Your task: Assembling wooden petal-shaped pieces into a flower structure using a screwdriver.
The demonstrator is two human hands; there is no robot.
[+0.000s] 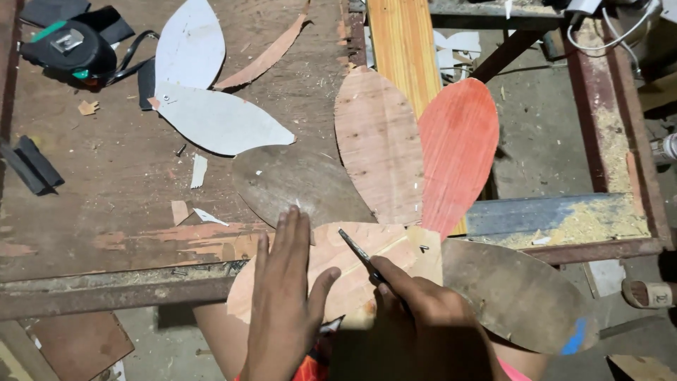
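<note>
Head view: the left hand (285,296) lies flat, fingers (290,236) pressed together and thumb spread aside, on a pale leaf-shaped plywood cutout (356,264) at the near edge of the worn wooden surface (106,176). The right hand (423,310) pinches a dark pencil (360,254) between its fingers, the tip resting on that same cutout, just right of the left hand.

Taking this pale cutout as the landmark: a dark brown cutout (296,183) lies just beyond it, partly under it. A tan petal cutout (379,144) and a red petal cutout (458,152) stand beyond and to the right, side by side, their narrow ends meeting at the landmark. A dark cutout with a blue mark (522,296) reaches off to the right past the surface's edge. Two grey-white leaf shapes (211,116) lie far beyond to the left, with a thin curved offcut (264,60) next to them. A black tape measure (67,49) sits in the far left corner. A yellow plank (403,46) lies beyond the tan petal. No container shows; sawdust (585,222) is heaped on a metal frame (606,127) to the right.
</note>
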